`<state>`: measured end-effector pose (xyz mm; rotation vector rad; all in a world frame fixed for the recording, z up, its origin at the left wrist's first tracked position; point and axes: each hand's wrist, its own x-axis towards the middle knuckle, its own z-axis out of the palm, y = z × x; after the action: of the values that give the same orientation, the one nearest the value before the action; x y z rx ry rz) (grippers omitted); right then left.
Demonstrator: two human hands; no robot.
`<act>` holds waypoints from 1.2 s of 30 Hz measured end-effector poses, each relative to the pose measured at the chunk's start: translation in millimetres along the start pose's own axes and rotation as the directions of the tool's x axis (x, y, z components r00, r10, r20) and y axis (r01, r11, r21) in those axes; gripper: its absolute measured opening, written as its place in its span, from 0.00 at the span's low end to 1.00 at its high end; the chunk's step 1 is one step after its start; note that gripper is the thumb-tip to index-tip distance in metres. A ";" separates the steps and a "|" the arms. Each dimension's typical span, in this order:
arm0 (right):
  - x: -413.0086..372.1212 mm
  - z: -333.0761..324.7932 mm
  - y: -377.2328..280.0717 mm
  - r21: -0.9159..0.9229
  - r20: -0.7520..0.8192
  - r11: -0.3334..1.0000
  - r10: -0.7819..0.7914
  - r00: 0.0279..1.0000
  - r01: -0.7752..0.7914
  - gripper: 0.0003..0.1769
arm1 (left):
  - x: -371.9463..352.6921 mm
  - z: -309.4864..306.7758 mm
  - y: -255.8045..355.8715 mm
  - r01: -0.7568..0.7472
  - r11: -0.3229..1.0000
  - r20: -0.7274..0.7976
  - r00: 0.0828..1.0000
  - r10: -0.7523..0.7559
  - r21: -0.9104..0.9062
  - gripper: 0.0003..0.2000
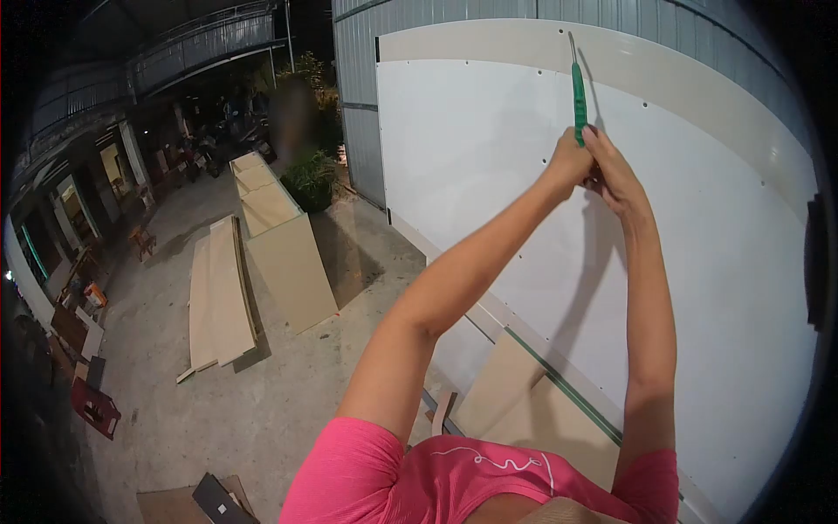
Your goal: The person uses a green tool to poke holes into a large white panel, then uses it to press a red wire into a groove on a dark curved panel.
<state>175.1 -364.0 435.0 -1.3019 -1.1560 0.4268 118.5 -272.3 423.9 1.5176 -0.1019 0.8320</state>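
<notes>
Above my head height, a green-handled screwdriver (579, 94) points up, its thin metal shaft ending close to a small dark hole in the beige top strip (489, 45) of a large white panel (463, 140). My left hand (571, 162) is wrapped round the lower end of the handle. From the other side my right hand (614, 168) closes on the same handle end, its thumb by the base of the grip. Both arms are raised, and their shadow falls on the panel. More small dark holes dot the white surface.
On the concrete floor at left lie long beige boards (214, 301) beside a long beige box-like cabinet (288, 271). A beige board with a green edge (559, 384) sits below the panel. A red plastic stool (95, 409) and a dark piece (220, 499) are lower left. Corrugated metal wall (358, 79) stands behind.
</notes>
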 end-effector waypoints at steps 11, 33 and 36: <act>29.7 11.9 8.2 0.192 0.039 0.981 0.036 0.999 -0.043 0.33 | 22.0 -24.0 -3.7 0.030 0.999 0.019 0.999 -0.030 0.035 0.10; 0.6 42.5 73.7 0.169 0.077 0.983 0.064 0.995 -0.076 0.28 | -43.0 -34.5 -67.4 0.114 0.989 -0.157 0.979 -0.127 -0.094 0.13; 5.6 47.5 78.7 0.172 0.112 0.980 0.084 0.990 -0.102 0.24 | -45.5 -41.3 -69.2 0.096 0.985 -0.190 0.974 -0.122 -0.143 0.11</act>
<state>164.3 -312.2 359.7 -1.1920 -1.1192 0.6590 104.5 -243.2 337.1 1.2965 0.0719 0.8664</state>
